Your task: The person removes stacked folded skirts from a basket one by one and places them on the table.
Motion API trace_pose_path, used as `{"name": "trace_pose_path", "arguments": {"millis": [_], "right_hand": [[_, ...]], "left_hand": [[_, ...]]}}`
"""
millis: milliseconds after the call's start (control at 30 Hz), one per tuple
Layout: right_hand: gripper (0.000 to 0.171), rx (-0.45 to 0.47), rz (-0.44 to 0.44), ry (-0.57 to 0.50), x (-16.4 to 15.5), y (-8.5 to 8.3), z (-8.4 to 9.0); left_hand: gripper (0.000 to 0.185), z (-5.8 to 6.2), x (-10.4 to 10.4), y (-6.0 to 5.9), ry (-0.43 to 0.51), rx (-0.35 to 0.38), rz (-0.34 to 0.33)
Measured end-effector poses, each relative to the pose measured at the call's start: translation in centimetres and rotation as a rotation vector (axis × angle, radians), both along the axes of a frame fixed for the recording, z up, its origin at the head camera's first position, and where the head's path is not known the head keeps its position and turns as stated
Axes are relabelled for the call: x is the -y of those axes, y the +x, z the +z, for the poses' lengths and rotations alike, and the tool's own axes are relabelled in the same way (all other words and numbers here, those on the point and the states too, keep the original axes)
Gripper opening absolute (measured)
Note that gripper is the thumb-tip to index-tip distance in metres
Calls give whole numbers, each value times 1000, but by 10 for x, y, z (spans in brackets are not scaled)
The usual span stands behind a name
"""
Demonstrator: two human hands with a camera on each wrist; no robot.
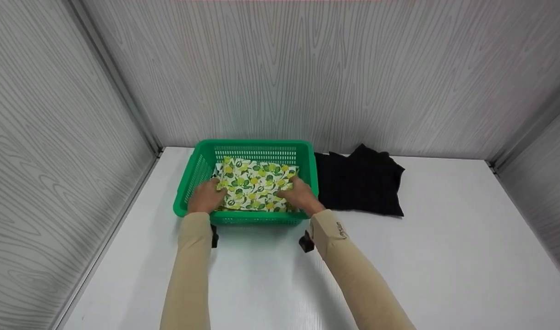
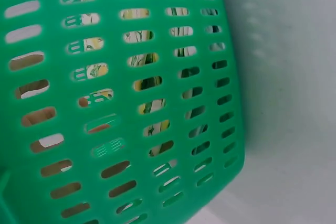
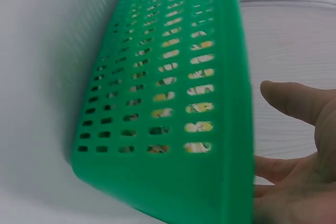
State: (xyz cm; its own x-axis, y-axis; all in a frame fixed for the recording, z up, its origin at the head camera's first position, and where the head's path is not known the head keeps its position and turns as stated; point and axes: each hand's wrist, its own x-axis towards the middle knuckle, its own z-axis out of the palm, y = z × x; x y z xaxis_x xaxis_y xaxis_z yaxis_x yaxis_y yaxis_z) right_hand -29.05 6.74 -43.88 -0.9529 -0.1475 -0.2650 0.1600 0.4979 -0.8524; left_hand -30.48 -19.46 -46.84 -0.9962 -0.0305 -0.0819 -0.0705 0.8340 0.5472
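The left hand [image 1: 207, 196] was positioned inside the near left part of the green basket [image 1: 257, 142], its thumb side against the left edge of the lemon-print cloth [image 1: 257, 183]. Its fingers were largely hidden, so whether it gripped the cloth could not be determined.

The cloth lay in the basket, spread roughly flat, with a darker patterned piece showing from under its left edge. It appeared thin, and was judged light, soft, limp and not fragile; an unsupported middle would probably sag. The opposed left and right edges were the suitable holding points. The basket, perforated plastic, was judged light and fairly stiff; its rolled rim offered the firmest hold.

The right hand [image 1: 300, 194] reached over the near right part of the rim to the cloth's right edge. In the right wrist view its thumb stood well apart from the fingers, with no cloth visible between them.

To the right of the basket, a black cloth [image 1: 360, 183] lay flat, with an uneven far edge.

The left panel [image 1: 55, 160], far panel [image 1: 284, 73] and right panel [image 1: 552, 183], all grey wood-grain, enclosed a smooth white table [image 1: 454, 256].
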Motion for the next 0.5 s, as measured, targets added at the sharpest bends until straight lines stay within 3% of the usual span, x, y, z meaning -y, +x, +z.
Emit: {"name": "trace_pose_path", "arguments": {"millis": [300, 500], "right_hand": [[72, 70, -24, -47, 5, -4, -9], [78, 219, -82, -160, 3, -13, -12]], "left_hand": [[67, 2, 2, -7, 19, 170, -36], [71, 4, 2, -12, 170, 279, 6]]}}
